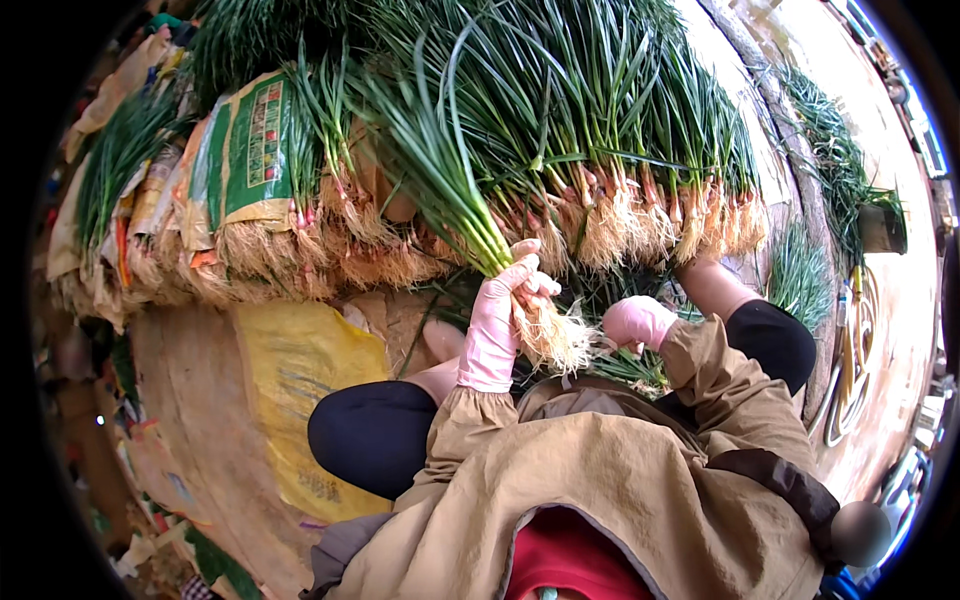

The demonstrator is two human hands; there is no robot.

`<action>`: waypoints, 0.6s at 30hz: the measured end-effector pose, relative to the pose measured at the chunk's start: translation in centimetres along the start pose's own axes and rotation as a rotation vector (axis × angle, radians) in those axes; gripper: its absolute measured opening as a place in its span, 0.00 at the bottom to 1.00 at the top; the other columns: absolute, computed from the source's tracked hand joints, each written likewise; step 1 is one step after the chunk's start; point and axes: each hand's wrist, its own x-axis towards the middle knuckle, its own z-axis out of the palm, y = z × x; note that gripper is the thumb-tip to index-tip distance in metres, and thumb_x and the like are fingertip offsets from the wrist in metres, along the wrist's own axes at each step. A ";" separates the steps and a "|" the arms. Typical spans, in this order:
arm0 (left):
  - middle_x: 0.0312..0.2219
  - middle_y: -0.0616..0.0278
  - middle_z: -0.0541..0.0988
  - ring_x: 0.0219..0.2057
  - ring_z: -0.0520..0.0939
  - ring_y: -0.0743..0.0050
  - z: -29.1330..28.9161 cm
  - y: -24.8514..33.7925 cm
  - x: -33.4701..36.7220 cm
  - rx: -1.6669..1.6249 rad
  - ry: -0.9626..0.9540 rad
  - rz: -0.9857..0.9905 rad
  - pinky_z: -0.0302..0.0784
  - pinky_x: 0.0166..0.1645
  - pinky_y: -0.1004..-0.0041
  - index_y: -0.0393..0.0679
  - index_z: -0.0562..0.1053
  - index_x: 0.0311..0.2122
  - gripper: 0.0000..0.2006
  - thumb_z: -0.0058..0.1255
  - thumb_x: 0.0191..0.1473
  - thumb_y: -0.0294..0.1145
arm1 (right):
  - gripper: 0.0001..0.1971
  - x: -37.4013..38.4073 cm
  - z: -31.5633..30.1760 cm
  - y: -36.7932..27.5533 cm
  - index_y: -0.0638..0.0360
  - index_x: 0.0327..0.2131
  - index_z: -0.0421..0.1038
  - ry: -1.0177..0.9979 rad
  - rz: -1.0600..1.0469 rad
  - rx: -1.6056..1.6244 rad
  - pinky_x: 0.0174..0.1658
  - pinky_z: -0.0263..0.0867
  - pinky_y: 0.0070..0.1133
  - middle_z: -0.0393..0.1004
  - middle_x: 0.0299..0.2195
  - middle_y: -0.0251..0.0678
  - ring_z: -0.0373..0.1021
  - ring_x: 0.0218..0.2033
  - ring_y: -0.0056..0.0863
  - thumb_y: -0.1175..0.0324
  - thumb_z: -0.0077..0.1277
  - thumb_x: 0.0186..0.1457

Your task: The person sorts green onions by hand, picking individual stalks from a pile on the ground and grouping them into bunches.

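Note:
My left hand (500,310), in a pink glove, is wrapped round a bunch of spring onions (478,225). Their green leaves point up and away, and the pale stringy roots (555,340) hang out below the fist towards my lap. My right hand (638,322), also pink-gloved, is curled closed just right of those roots, apart from them. Whatever its fingers may hold is hidden. Loose green leaves (640,372) lie beneath it, between my legs. Beyond both hands, a long row of spring onions (610,220) lies with roots towards me.
A green and white printed sack (250,150) lies among the onions at the left. Yellow sacking (300,390) covers ground left of my bent knee. More greens (825,150), a bucket (882,225) and a coiled hose (855,360) are at the right, past a wooden beam (770,100).

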 end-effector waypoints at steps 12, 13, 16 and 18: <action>0.29 0.58 0.80 0.23 0.80 0.74 -0.6 -1.0 1.9 0.125 0.365 -0.008 0.76 0.26 0.77 0.42 0.73 0.39 0.05 0.51 0.58 0.28 | 0.19 0.5 -14.6 -4.3 0.63 0.39 0.74 0.723 0.171 0.906 0.36 0.70 0.24 0.78 0.29 0.37 0.74 0.29 0.24 0.53 0.52 0.58; 0.27 0.59 0.79 0.21 0.79 0.75 -1.0 -0.8 1.7 0.157 0.343 -0.013 0.74 0.24 0.78 0.42 0.74 0.39 0.05 0.51 0.57 0.28 | 0.17 -1.5 -14.4 -6.9 0.63 0.39 0.75 0.590 0.172 0.911 0.35 0.71 0.27 0.80 0.32 0.39 0.76 0.29 0.27 0.56 0.52 0.58; 0.23 0.59 0.79 0.18 0.78 0.73 -0.8 -1.7 2.3 0.229 0.290 -0.047 0.72 0.19 0.77 0.41 0.74 0.37 0.05 0.52 0.56 0.27 | 0.18 -0.9 -10.0 -6.4 0.65 0.39 0.73 0.650 0.127 0.902 0.32 0.71 0.22 0.78 0.31 0.39 0.75 0.29 0.24 0.56 0.52 0.58; 0.23 0.59 0.79 0.19 0.79 0.72 -1.0 -2.4 2.2 0.292 0.258 -0.048 0.73 0.19 0.75 0.40 0.74 0.37 0.04 0.52 0.55 0.26 | 0.21 -0.2 -8.9 -5.9 0.66 0.40 0.72 0.607 0.070 1.292 0.32 0.71 0.19 0.77 0.31 0.38 0.74 0.29 0.23 0.53 0.52 0.58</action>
